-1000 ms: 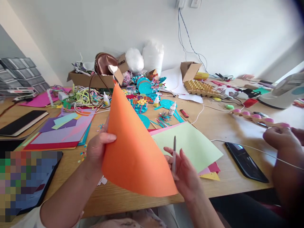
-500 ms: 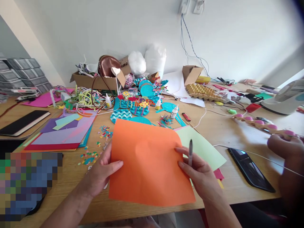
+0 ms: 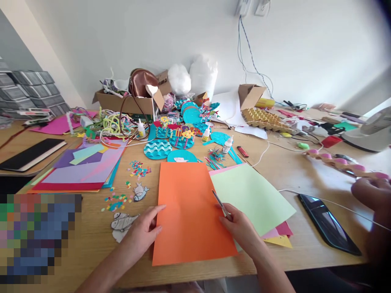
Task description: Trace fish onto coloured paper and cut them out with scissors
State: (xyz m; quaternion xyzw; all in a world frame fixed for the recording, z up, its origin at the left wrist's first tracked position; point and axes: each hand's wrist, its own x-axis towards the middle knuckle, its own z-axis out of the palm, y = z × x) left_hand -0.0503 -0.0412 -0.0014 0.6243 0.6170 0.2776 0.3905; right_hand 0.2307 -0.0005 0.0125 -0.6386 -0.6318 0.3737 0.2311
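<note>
Sheet of orange paper [image 3: 186, 224] lies on the wooden table [image 3: 91, 240], its right side overlapping a pale green sheet [image 3: 259, 199]. The left hand [image 3: 146, 226], thumb and forefinger parted, touches its left edge. Near the right edge, the right hand [image 3: 240, 224] grips a pen [image 3: 220, 204]. Fish cutouts [image 3: 124, 222] lie just beside the left hand.

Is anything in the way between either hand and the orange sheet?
Nothing visible is. The left hand is at the left edge of the orange sheet; the right hand, holding a pen, is at its right side.
</note>
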